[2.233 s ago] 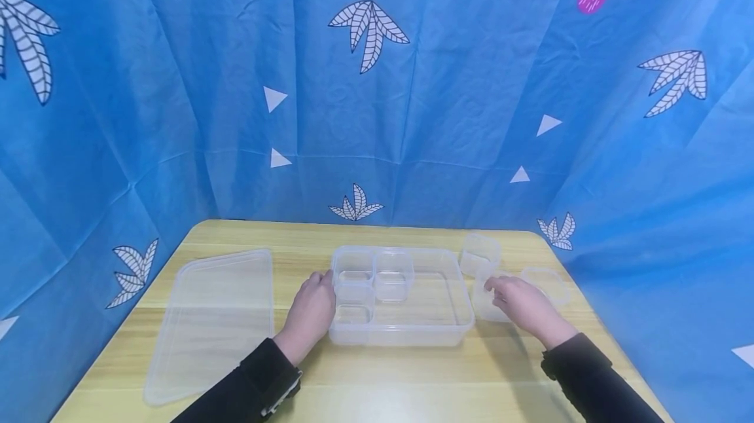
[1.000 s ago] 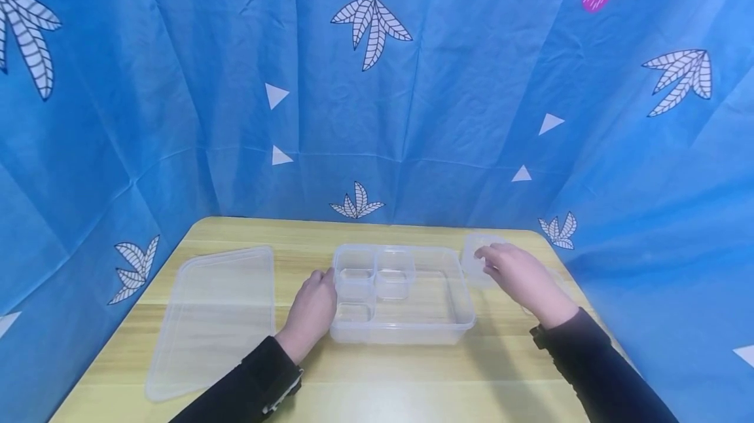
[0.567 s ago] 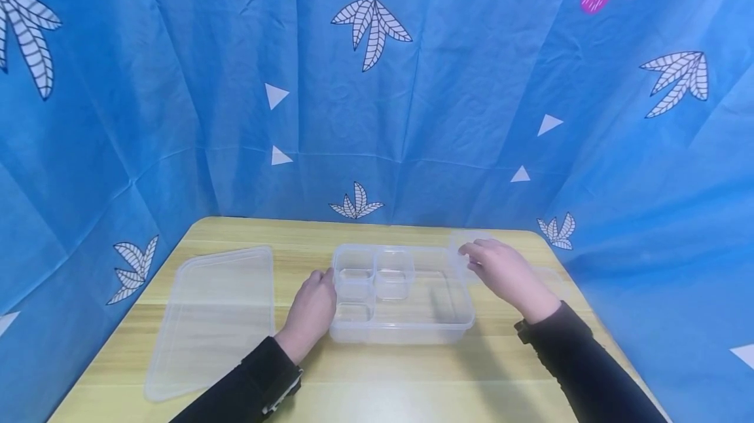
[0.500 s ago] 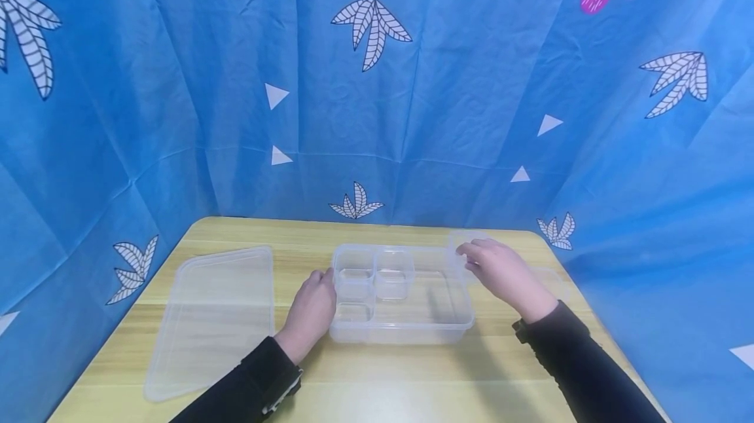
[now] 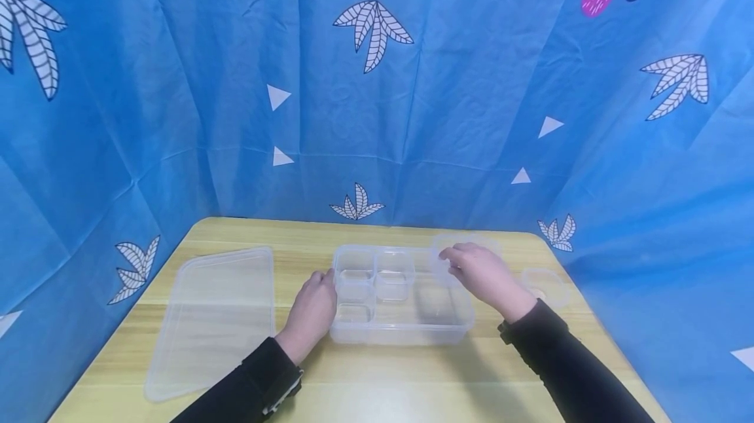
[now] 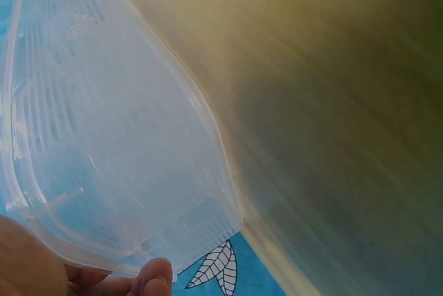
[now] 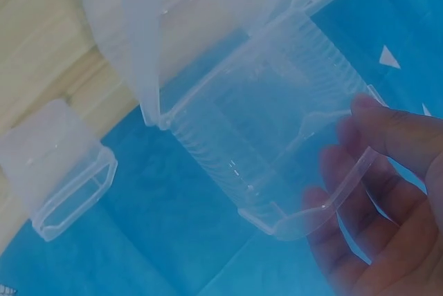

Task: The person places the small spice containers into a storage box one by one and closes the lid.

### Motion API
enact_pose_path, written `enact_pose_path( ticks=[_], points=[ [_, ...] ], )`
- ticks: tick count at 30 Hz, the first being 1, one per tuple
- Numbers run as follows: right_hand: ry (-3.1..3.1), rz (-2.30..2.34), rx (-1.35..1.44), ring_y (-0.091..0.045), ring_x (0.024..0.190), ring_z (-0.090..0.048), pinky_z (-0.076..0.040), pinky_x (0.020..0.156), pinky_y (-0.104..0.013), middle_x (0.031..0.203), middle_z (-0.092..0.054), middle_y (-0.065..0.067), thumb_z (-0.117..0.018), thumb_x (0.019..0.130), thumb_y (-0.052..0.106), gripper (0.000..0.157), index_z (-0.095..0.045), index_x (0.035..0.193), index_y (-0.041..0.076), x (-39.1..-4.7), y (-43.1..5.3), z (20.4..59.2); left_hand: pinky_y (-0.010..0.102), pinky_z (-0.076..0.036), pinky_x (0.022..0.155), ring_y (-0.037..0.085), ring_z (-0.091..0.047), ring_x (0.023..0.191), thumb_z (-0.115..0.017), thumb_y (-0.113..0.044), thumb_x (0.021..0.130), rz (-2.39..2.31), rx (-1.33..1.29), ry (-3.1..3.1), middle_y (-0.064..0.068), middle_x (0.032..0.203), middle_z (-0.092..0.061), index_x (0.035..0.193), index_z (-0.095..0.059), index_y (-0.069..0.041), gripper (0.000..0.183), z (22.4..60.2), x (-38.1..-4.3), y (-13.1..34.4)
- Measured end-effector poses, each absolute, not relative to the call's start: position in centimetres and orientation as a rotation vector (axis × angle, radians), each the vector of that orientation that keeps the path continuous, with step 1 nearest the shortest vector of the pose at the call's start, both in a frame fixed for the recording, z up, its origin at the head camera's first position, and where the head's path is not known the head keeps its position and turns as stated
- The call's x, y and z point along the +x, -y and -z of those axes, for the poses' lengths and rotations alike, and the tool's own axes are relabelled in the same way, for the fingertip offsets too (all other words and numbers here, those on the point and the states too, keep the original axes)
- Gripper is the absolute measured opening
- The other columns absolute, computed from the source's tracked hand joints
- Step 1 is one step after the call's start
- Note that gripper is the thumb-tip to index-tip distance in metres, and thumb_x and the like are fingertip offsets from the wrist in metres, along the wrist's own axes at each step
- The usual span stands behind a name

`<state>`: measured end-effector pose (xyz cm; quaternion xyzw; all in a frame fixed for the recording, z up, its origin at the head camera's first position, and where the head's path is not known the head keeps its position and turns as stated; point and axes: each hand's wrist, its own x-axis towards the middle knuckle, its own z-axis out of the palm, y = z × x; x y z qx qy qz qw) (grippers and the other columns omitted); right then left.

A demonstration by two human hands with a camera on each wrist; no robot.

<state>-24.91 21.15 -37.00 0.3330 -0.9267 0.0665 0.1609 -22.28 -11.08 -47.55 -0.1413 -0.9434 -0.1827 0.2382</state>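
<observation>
A large clear plastic box (image 5: 412,334) stands mid-table with three small clear containers (image 5: 393,274) inside its left part. My left hand (image 5: 311,308) grips the box's left rim; in the left wrist view, its fingertips (image 6: 158,274) curl over the box's edge (image 6: 124,123). My right hand (image 5: 480,275) pinches another small clear container (image 7: 270,137) by its rim, thumb on one side and fingers on the other. This container is over the back right part of the box. In the head view it is faint and partly overlapped by the hand.
A large clear lid (image 5: 215,318) lies flat on the table's left. Behind my right hand, one more small container (image 7: 62,164) rests on the table. A small flat clear piece, like a lid (image 5: 546,287), lies at the right. Blue patterned cloth (image 5: 377,115) hangs around the table.
My right hand has taken a small container from the table's right side and carried it left, over the box's right part. My left hand stays at the box's left rim.
</observation>
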Motion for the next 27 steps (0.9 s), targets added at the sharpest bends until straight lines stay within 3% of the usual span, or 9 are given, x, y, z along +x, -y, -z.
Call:
enact_pose_path(
  ticks=[27],
  points=[
    [2.666, -0.166, 0.987, -0.025, 0.086, -0.068, -0.058, 0.076, -0.037, 0.093, -0.071, -0.007, -0.077, 0.082, -0.003, 0.025, -0.071, 0.105, 0.004, -25.6, -19.5, 40.6, 0.025, -0.051, 0.055, 0.017, -0.055, 0.064, -0.056, 0.004, 0.094, 0.499, -0.382, 2.608, 0.021, 0.091, -0.063, 0.121, -0.06, 0.018, 0.031, 47.3, -22.1, 11.1]
  ],
)
